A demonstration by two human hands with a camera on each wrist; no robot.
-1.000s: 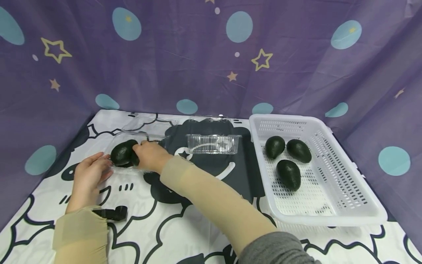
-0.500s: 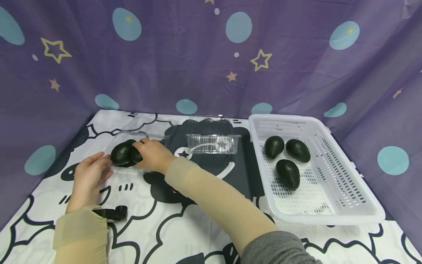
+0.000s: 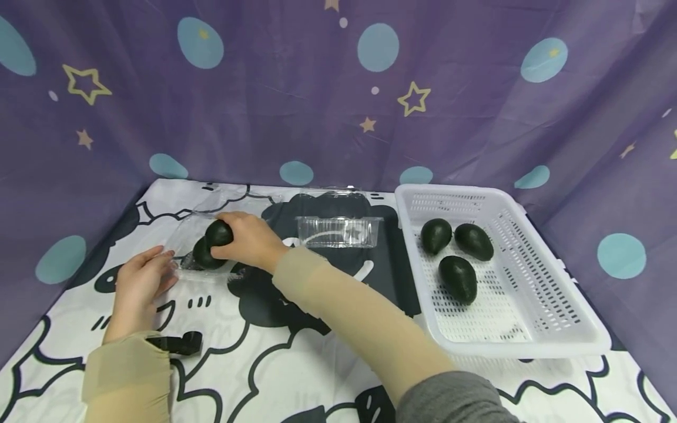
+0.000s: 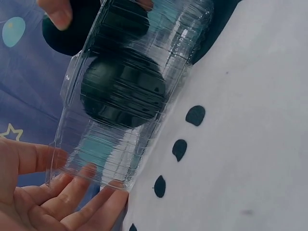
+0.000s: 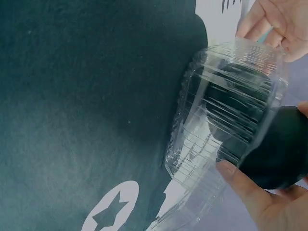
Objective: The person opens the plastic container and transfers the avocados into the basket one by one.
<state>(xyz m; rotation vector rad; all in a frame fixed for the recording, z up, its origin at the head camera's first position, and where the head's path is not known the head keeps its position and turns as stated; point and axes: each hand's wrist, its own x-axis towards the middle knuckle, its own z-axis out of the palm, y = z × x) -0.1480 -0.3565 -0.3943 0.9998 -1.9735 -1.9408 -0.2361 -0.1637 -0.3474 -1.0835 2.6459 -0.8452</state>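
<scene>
A dark green avocado (image 3: 219, 233) is gripped by my right hand (image 3: 251, 238), raised at the rim of a clear plastic clamshell container (image 4: 130, 154). A second avocado (image 4: 122, 89) lies inside that container, below the held one and seen through the ribbed wall. At the container's left end, my left hand (image 3: 141, 281) holds its rim and end wall between thumb and fingers. In the right wrist view, my thumb presses the near side of the held avocado (image 5: 279, 149); part of that fruit is hidden by my hand.
Another clear clamshell (image 3: 338, 231) stands with its lid up, right of my right hand. A white perforated basket (image 3: 529, 351) at the right holds three avocados (image 3: 457, 279). A patterned cloth (image 3: 211, 376) covers the table, and a purple curtain (image 3: 296, 129) hangs behind.
My right hand has lifted its avocado slightly up within the container area and turned it end-on. The other avocado has shifted a little right. My left hand stays at the container's end.
</scene>
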